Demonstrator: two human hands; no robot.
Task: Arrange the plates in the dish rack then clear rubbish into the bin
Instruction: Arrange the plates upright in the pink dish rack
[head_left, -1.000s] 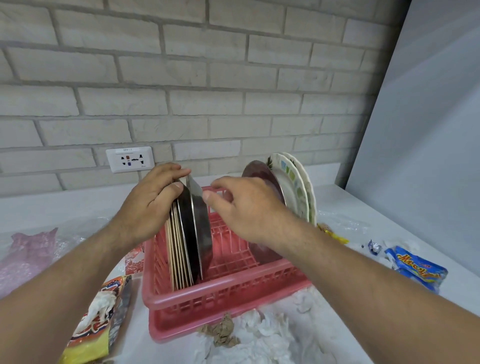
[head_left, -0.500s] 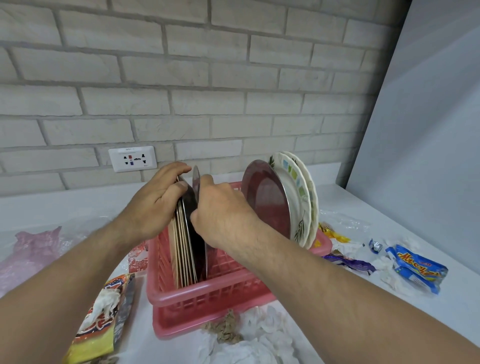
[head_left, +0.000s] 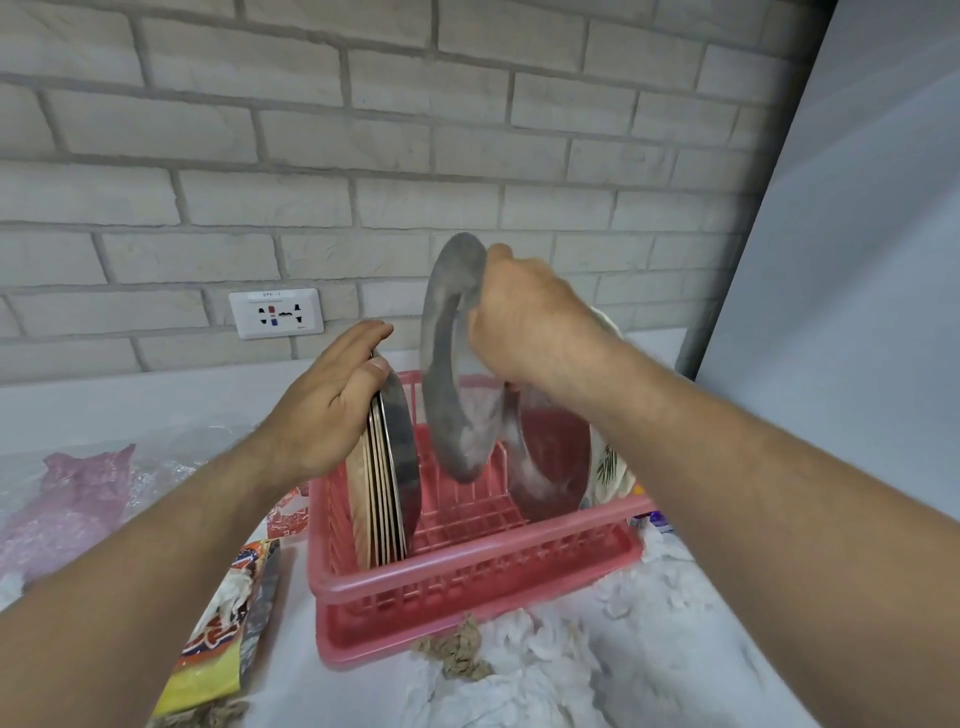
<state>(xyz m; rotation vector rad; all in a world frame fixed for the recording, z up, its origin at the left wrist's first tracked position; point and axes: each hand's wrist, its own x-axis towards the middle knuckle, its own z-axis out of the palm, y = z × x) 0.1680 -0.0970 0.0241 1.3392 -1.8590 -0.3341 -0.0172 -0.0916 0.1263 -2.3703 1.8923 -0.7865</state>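
Right fingers (head_left: 511, 291) pinch steel plate (head_left: 449, 364) at top rim, plate lifted on edge over rack (head_left: 467, 571) middle, blurred. Left fingers (head_left: 363, 343) together, flat on left stack (head_left: 389, 467), likely keeping it upright. Right hand (head_left: 530, 322) arched, wrist high; left hand (head_left: 327, 405) knuckles up. Rubbish (head_left: 519, 675) lies near.

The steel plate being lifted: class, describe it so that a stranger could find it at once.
Find the pink dish rack on the white counter. Above its middle, the right hand holds one grey steel plate on edge, blurred; unlike the other plates, it stands in no stack.
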